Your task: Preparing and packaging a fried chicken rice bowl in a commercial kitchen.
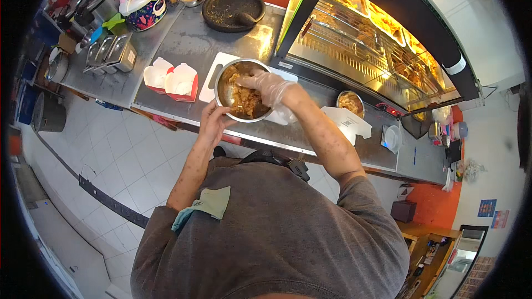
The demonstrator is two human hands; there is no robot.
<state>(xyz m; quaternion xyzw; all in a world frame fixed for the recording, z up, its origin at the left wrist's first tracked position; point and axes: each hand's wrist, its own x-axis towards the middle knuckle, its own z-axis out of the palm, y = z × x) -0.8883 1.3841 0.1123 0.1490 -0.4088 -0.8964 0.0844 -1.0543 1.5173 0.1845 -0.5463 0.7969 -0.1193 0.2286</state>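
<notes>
My bare left hand (213, 123) grips the near left rim of a stainless steel bowl (266, 115). Inside lie brown, crumbly pieces of what looks like fried chicken (245, 101). My right hand (266, 85) wears a clear plastic glove and reaches over the far right rim, its fingers down among the pieces. Blur hides whether those fingers hold a piece. Under the bowl is a white cutting board (208, 87) with a handle slot. To the left stand two open red-and-white paper food boxes (181, 83) (157, 75), each with white contents, probably rice.
A stone mortar with pestle (226, 8) sits at the back. On the right rises a lit glass food warmer (353, 37). Beneath it are another metal bowl of food (351, 101) and an open white box (347, 122). Steel containers (112, 54) and a flowered pot (145, 12) stand left.
</notes>
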